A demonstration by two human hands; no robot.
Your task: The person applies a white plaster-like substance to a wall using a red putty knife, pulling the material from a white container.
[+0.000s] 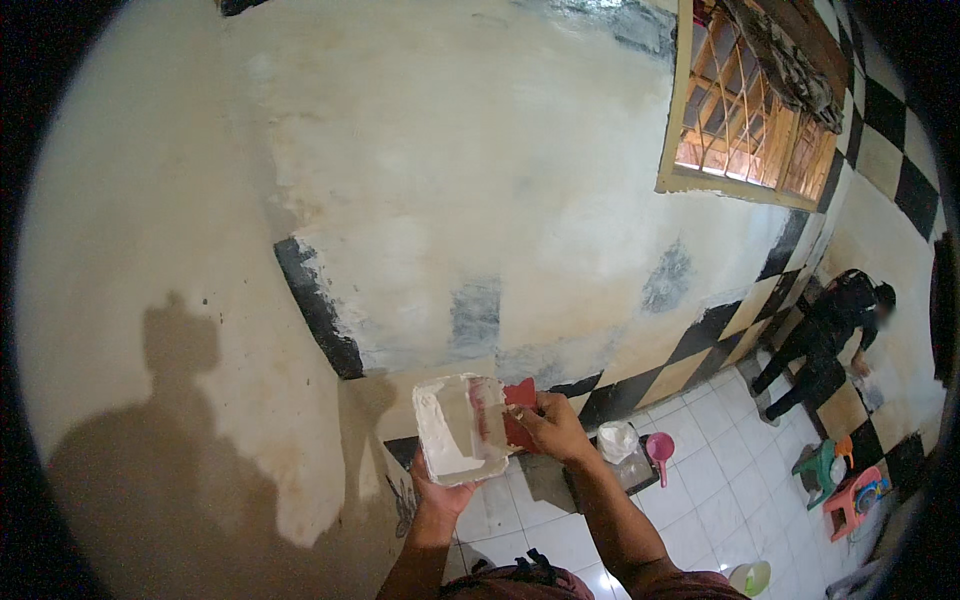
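Observation:
My left hand (446,494) is closed under a shallow rectangular tray (497,452), holding it up in front of the wall. White paste (440,438) coats the tray, thickest along its left and lower sides. Reddish streaks show through a thinner layer at its right. My right hand (556,428) grips a flat red scraper (519,396) at the tray's right edge; part of the scraper is hidden by the fingers. The wall (470,190) ahead is smeared with white over dark patches.
A black tray (640,473) with a white bag (617,440) and a pink dipper (660,447) sits on the tiled floor (720,500). Green (818,470) and pink stools (853,503) stand at right. Another person (832,325) bends by the right wall. A barred window (745,115) is upper right.

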